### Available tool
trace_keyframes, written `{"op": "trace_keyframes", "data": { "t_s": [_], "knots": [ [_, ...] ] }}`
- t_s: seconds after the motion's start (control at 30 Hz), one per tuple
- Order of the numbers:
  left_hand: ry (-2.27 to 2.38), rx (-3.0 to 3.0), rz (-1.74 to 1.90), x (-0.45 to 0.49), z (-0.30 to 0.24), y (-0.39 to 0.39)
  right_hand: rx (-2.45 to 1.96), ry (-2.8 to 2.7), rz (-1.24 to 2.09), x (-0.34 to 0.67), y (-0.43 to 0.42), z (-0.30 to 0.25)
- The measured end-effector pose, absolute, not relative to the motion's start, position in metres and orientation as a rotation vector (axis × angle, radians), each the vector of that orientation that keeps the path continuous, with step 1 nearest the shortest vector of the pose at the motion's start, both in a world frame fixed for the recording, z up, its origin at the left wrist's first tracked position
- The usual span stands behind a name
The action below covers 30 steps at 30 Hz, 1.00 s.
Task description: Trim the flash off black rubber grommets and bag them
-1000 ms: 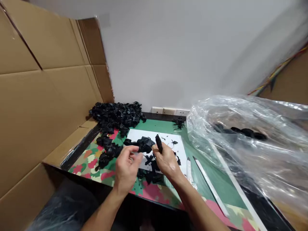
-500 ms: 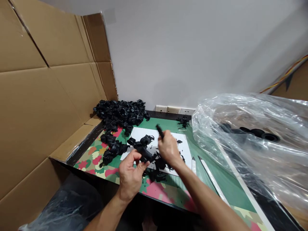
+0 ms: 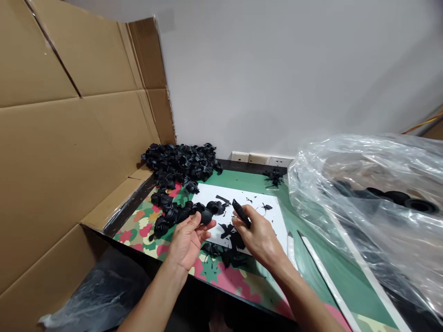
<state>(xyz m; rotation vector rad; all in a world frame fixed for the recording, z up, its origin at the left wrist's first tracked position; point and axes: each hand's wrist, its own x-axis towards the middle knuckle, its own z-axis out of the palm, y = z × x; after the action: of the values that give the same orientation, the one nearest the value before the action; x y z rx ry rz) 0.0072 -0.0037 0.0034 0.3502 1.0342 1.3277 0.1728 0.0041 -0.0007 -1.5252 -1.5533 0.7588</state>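
Observation:
My left hand is closed at thumb and fingertips on a rounded black rubber part, held above the near left of a white sheet. My right hand grips a slim black-handled tool, tilted up to the left; its working end is hard to make out. Tool and part are apart. Below and between the hands lie black rubber scraps. More black rubber pieces sit left of the sheet, and one rests on it just beyond my left fingers.
A large heap of black rubber parts fills the back left corner beside tall cardboard. At right, a clear plastic bag holds black ring-shaped parts. Two pale strips lie right of the sheet. Wall sockets stand behind.
My right hand has lowered and its tool now tilts left, nearer the sheet. My left hand has turned the black part and opened its lower fingers. The view has shifted slightly left.

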Motion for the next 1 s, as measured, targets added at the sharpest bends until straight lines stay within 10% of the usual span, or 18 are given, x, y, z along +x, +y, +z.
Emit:
{"op": "trace_keyframes", "data": {
  "t_s": [0.33,1.0],
  "knots": [
    [1.217,1.021,1.246,0.006,-0.004,-0.005,-1.22,-1.361,1.157,0.159,0.0,0.004],
    [1.445,1.559,1.481,0.011,-0.013,-0.006,-1.483,-1.972,0.752,0.145,0.01,0.016]
  ]
}}
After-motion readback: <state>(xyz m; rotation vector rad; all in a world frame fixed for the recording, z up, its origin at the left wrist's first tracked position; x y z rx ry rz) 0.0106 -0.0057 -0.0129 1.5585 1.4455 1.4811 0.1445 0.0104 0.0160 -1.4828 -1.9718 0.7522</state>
